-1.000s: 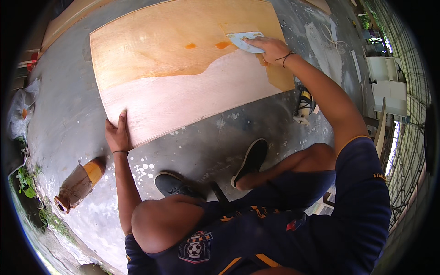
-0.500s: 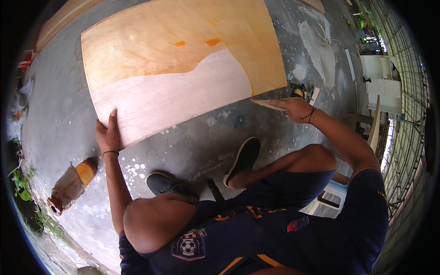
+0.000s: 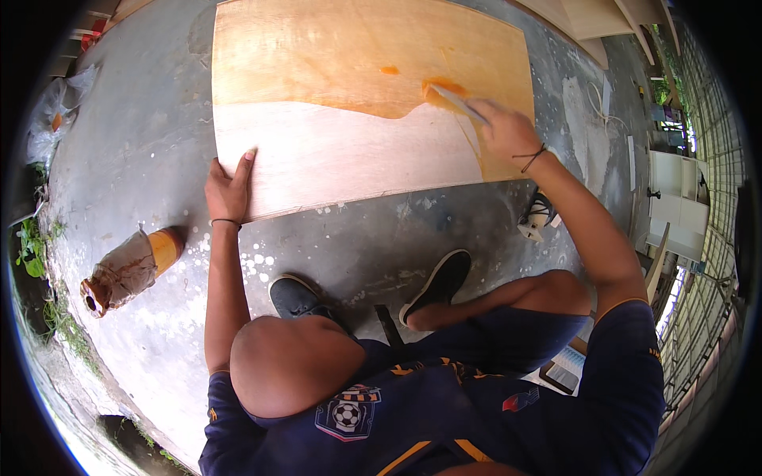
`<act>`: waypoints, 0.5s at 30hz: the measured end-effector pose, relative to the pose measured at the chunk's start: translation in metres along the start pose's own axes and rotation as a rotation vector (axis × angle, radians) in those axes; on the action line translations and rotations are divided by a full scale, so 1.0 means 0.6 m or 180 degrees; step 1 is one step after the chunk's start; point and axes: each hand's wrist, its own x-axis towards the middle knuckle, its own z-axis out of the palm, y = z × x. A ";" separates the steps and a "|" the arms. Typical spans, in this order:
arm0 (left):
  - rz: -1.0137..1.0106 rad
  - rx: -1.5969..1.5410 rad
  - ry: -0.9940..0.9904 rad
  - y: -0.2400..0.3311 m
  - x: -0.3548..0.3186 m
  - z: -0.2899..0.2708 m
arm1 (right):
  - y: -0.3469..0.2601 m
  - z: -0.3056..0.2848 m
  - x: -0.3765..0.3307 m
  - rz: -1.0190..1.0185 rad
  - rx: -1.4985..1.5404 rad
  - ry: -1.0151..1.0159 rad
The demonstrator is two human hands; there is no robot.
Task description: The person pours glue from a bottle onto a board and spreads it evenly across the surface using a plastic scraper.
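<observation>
A thin plywood board [image 3: 349, 155] lies in front of me, its far part coated with amber glue and its near part bare and pale. My left hand [image 3: 231, 186] grips the board's near left corner, thumb on top and the other fingers at the edge and partly hidden. In my right hand [image 3: 506, 131] is a flat, pale spreader [image 3: 459, 103], held tilted over the board. Its tip touches a thick orange glue puddle [image 3: 435, 86]; a smaller glue blob [image 3: 389, 70] lies to its left.
A stained yellow bottle [image 3: 164, 250] in a brown wrapping lies on the concrete floor to the left. Beyond the board's right near corner is a small black tool [image 3: 540, 213]. White cabinets [image 3: 675, 194] stand at the right by a mesh fence. My shoes rest close to the board.
My right hand has carried the spreader from the board's near edge up to the orange glue puddle. My left hand keeps its grip on the corner. The whole view has shifted.
</observation>
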 end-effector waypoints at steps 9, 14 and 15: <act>-0.0016 -0.0269 -0.0131 -0.007 0.009 0.008 | 0.063 0.006 0.167 -0.0033 -0.0250 -0.0079; -0.0045 -0.0409 -0.0152 -0.003 0.005 0.007 | 0.072 0.039 0.034 -0.0499 -0.0229 -0.0365; -0.0019 -0.0470 -0.0150 -0.005 0.005 0.009 | 0.072 0.052 -0.003 -0.0542 -0.0230 -0.0361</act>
